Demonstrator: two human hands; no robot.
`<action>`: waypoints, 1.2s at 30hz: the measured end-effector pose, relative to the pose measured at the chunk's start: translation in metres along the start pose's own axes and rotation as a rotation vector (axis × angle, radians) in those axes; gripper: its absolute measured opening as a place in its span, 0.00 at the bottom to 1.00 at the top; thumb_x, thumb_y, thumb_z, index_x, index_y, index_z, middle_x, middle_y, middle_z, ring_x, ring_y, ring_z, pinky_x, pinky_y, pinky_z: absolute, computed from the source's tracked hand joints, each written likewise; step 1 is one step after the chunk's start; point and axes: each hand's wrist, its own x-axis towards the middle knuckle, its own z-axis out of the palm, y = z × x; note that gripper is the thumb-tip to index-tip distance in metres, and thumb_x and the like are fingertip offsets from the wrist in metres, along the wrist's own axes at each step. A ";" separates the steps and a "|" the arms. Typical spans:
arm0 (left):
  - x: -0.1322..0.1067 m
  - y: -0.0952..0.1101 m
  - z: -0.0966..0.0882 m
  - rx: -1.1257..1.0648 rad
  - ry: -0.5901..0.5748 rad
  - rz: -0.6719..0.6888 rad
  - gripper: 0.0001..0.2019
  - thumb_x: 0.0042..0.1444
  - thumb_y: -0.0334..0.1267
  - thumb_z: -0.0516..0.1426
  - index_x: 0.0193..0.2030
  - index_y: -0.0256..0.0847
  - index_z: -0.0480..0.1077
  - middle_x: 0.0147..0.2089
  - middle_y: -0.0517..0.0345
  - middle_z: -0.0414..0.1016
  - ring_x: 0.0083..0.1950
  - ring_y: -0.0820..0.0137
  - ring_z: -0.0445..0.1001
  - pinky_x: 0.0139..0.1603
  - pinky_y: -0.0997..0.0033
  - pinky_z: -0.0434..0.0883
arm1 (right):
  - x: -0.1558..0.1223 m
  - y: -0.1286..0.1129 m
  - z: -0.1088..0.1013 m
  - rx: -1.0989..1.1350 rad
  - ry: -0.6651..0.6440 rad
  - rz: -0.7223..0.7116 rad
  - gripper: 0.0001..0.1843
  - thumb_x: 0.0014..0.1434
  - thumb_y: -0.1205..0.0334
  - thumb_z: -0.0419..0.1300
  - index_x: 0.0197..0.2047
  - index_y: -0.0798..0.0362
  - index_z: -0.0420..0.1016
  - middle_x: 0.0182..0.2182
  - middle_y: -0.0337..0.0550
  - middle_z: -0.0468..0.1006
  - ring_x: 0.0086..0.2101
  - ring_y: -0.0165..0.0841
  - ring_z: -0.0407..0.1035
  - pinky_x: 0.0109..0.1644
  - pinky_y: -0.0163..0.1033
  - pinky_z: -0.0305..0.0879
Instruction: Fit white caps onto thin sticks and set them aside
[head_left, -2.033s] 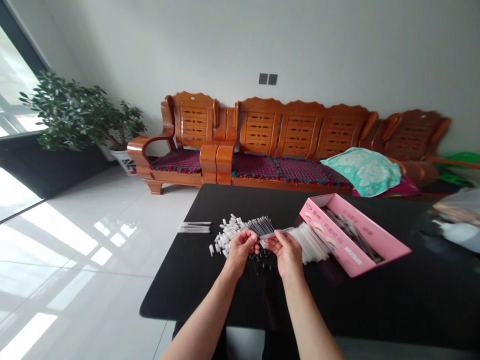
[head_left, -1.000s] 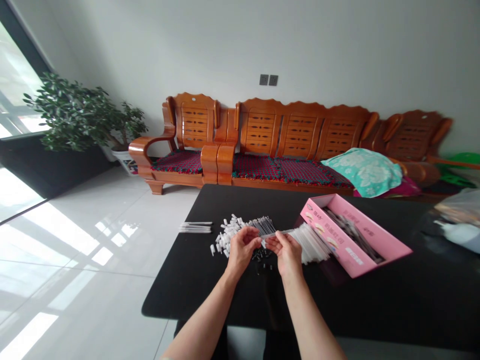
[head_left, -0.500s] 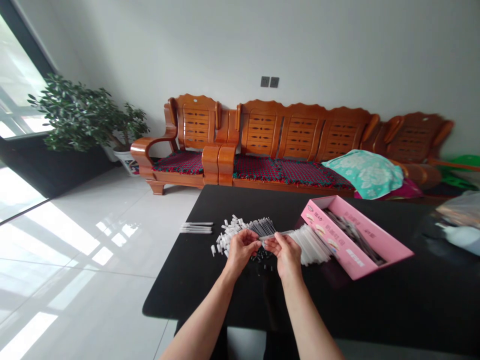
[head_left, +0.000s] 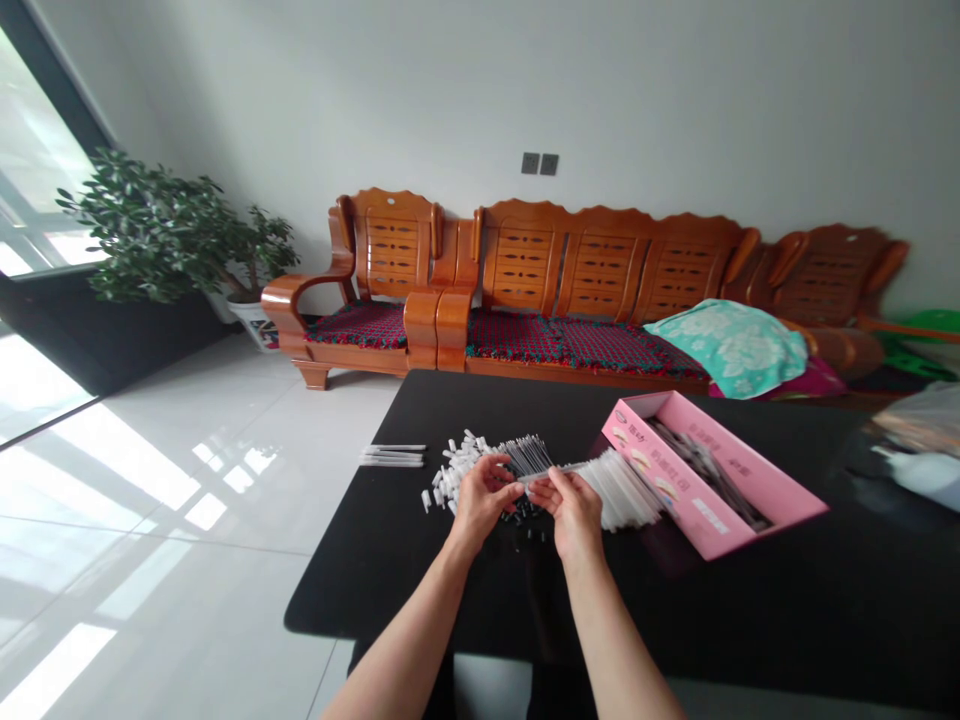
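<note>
Over the black table (head_left: 420, 590), my right hand (head_left: 576, 508) pinches a slim translucent pen barrel (head_left: 537, 478) between thumb and fingers. At the barrel's left end are the closed thumb and index finger of my left hand (head_left: 478, 505); whether a small part is also between them is hidden. White pen caps (head_left: 454, 464) lie heaped beyond my left hand. Behind both hands rests a bunch of thin dark-tipped refills (head_left: 531, 452). Several translucent barrels (head_left: 621, 490) are stacked right of my right hand. Small black pieces (head_left: 526, 512) lie scattered below my fingertips.
Several slim white pens (head_left: 393, 457) lie side by side at the table's left edge. A pink box (head_left: 780, 500) with dark slender items stands at the right, a plastic bag (head_left: 926, 415) beyond it. Behind the table runs a wooden sofa (head_left: 525, 260).
My left index finger has lifted slightly and its fingers look a little looser. Otherwise the hands, the barrel and the piles stay where they were.
</note>
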 end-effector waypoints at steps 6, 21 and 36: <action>-0.003 -0.007 0.000 0.120 -0.046 -0.137 0.25 0.53 0.58 0.59 0.24 0.34 0.72 0.18 0.59 0.67 0.14 0.79 0.61 0.11 0.81 0.54 | -0.001 0.001 0.000 -0.003 -0.011 0.005 0.20 0.41 0.55 0.75 0.27 0.56 0.70 0.19 0.43 0.79 0.22 0.37 0.77 0.23 0.35 0.75; -0.006 -0.006 -0.003 0.137 -0.048 -0.111 0.22 0.48 0.56 0.63 0.24 0.36 0.69 0.16 0.62 0.66 0.14 0.80 0.60 0.12 0.82 0.56 | -0.001 0.006 -0.003 -0.018 -0.015 0.023 0.21 0.41 0.54 0.75 0.29 0.57 0.71 0.20 0.44 0.80 0.22 0.36 0.77 0.23 0.35 0.75; -0.008 -0.010 -0.007 0.211 -0.093 -0.070 0.19 0.53 0.52 0.60 0.28 0.37 0.67 0.18 0.65 0.65 0.15 0.78 0.59 0.15 0.79 0.56 | 0.000 0.008 -0.004 -0.024 -0.020 0.040 0.20 0.40 0.54 0.74 0.28 0.57 0.71 0.19 0.43 0.79 0.21 0.36 0.76 0.22 0.35 0.74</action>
